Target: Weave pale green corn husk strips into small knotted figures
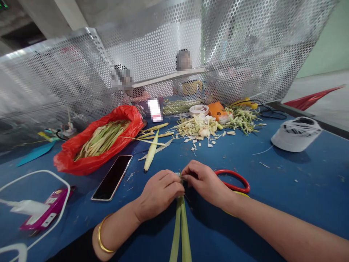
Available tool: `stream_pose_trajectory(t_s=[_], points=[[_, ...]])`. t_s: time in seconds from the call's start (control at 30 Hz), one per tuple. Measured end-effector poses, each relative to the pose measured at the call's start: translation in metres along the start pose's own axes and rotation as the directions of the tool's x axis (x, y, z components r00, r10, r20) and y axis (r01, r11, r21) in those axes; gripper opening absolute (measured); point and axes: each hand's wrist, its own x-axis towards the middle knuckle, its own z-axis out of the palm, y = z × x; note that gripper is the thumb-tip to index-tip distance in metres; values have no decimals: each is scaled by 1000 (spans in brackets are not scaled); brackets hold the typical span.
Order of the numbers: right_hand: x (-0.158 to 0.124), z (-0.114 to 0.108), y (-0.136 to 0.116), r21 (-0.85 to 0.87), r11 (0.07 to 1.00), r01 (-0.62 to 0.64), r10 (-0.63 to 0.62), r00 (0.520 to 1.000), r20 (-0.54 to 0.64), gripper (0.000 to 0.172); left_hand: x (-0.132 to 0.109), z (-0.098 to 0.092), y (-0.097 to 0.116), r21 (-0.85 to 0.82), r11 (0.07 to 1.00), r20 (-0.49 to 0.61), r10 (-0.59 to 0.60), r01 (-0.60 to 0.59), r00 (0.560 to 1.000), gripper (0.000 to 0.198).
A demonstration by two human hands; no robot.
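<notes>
Far left: one pink device (45,214) with a white cable (32,174), lying flat on the blue surface (300,189).
Red bag (89,145): one, mouth open and full of trimmed green strips, apparently as a collecting place.
Phone (112,177): one, dark screen up, just beside the bag.
Loose stalks (151,151): about four, between bag and scrap heap, within reach.
Left hand (159,193): fingers together, pinching the stalk tip; one gold bangle (102,236) on the wrist.
Held stalks (180,229): two long green ones side by side, running toward the body, tips gripped between both hands.
Right hand (204,182): fingers closed on the same tip, opposing the left, seemingly to peel.
Scissors (234,182): one red-handled pair, partly under the right wrist.
Scrap heap (207,125): one pile of trimmings farther back.
White roll (296,134): one, far right.
</notes>
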Motion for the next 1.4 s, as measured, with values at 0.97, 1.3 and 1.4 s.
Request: stream_pose_trajectory(t_s=[0.97, 1.3, 1.4], points=[[-2, -1, -2, -107, 994, 18, -13, 999, 47, 18, 4, 1, 3, -676, 237, 427, -646, 697, 633, 18], [-8, -5, -12, -241, 965, 101, -55, 980, 192, 21, 4, -8, -2, -384, 601, 328, -621, 701, 712, 10], [-9, -6, -15, -272, 955, 120, -54, 970, 238, 24, 2, -11, -8, -342, 677, 341, -557, 652, 757, 13]])
